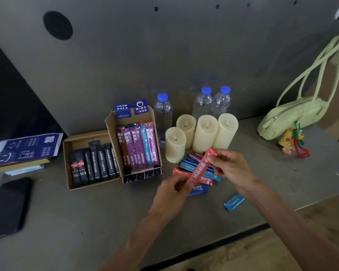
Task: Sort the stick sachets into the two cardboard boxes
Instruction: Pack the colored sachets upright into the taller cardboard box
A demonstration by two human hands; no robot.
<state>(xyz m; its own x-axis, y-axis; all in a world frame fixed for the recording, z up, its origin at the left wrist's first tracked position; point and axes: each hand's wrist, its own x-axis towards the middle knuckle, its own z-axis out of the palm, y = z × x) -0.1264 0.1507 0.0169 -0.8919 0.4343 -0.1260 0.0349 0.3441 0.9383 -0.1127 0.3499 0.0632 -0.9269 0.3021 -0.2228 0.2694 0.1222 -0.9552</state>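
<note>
A red stick sachet (201, 166) is held above the table between both hands. My left hand (171, 194) pinches its lower end and my right hand (230, 167) pinches its upper end. Under it lies a loose pile of blue, purple and red sachets (194, 166). One blue sachet (234, 202) lies apart to the right. The left cardboard box (67, 163) holds several black sachets (95, 165). The right cardboard box (111, 133), propped at a tilt, holds several purple, blue, brown and pink sachets (137, 145).
Several cream candles (204, 133) and three water bottles (162, 114) stand behind the pile. A green handbag (294, 116) with charms leans at the right. A black phone (8, 208) and blue printed packaging (24, 149) lie at the left. The table's front edge runs close to my arms.
</note>
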